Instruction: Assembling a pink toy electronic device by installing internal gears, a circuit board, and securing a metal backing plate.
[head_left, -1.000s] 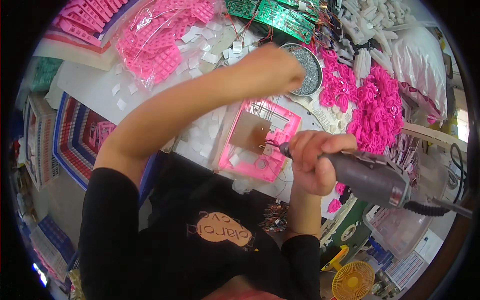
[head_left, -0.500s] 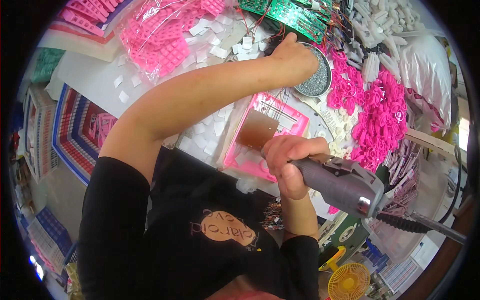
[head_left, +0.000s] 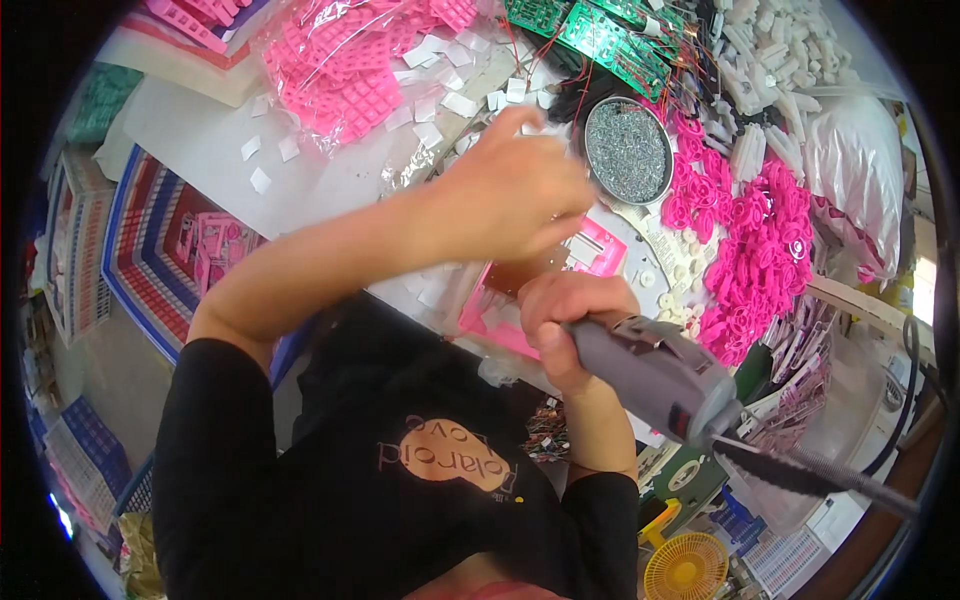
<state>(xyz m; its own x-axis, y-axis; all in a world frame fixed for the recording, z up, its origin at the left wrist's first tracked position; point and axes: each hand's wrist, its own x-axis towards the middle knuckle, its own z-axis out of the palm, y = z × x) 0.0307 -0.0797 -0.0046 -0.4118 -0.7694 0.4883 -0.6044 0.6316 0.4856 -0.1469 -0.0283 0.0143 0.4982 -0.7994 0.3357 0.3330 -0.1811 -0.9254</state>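
My right hand (head_left: 575, 315) is wrapped round a grey electric screwdriver (head_left: 650, 370), whose cable trails off to the lower right. The screwdriver's tip is hidden behind that hand. Beneath both hands lies a pink plastic casing (head_left: 612, 252) with a brown circuit board (head_left: 508, 277) in it, partly covered. Above the casing is my left hand (head_left: 525, 185), its fingers curled together and a little blurred; whatever sits at the fingertips cannot be made out. Just right of it stands a round metal dish (head_left: 590, 165) filled with small silvery screws (head_left: 630, 150).
Green circuit boards (head_left: 615, 50) with wires lie at the back. Heaps of pink plastic parts (head_left: 755, 260) and white plastic parts (head_left: 780, 60) fill the right side. A bag of pink keypads (head_left: 340, 85) and scattered white squares (head_left: 425, 135) lie at the left. A yellow fan (head_left: 685, 568) stands below.
My left hand has come out of the screw dish and moved left and nearer, over the casing. My right hand still grips the screwdriver, which has shifted slightly left.
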